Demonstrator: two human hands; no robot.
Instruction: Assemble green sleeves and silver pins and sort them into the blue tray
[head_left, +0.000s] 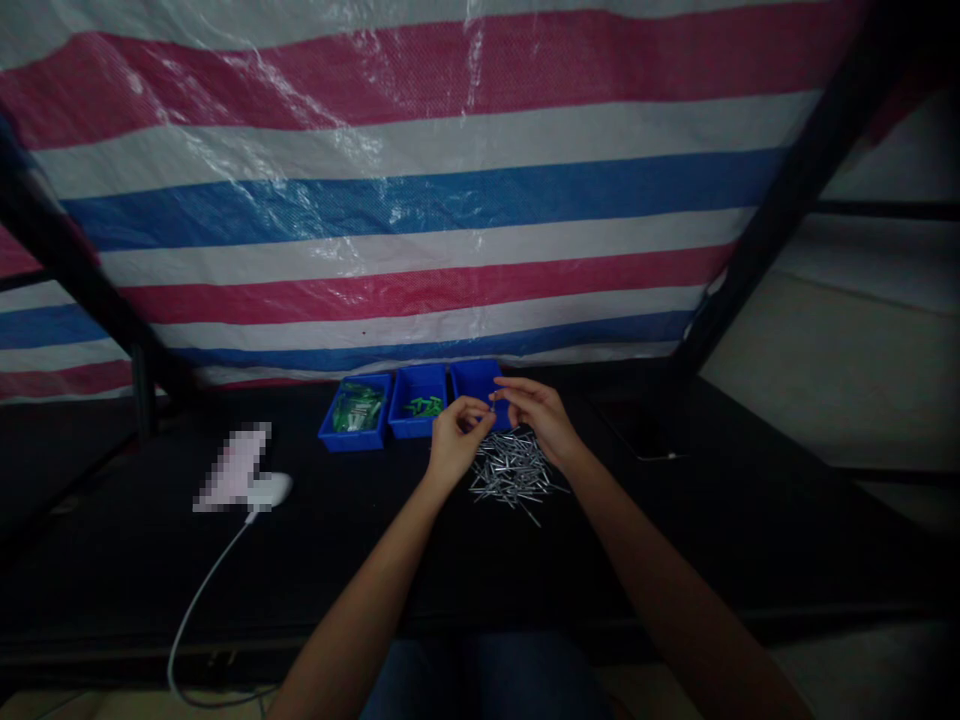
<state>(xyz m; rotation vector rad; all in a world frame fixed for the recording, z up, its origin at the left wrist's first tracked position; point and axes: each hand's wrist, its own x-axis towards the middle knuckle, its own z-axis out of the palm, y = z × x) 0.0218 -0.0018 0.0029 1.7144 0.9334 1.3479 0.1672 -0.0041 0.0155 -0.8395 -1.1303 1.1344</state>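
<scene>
My left hand [456,440] is closed in a pinch on a small thin piece, too small to make out, in front of the blue bins. Close beside it on the right, my right hand [541,415] has its fingers bent around the same spot; whether they grip the piece is unclear. Beneath and between the hands lies a pile of thin silvery metal rods [514,475]. The right blue bin [469,375] is partly hidden by the hands. Green pieces [424,406] lie in the middle blue bin [414,429]. The left blue bin [352,441] holds bagged green and silvery parts [358,408].
On the black table [330,560], a white rounded device [279,488] with a cable stands at the left, by a blurred-out patch. A flat dark device [645,432] lies at the right. Behind the bins hangs a striped plastic sheet [420,210].
</scene>
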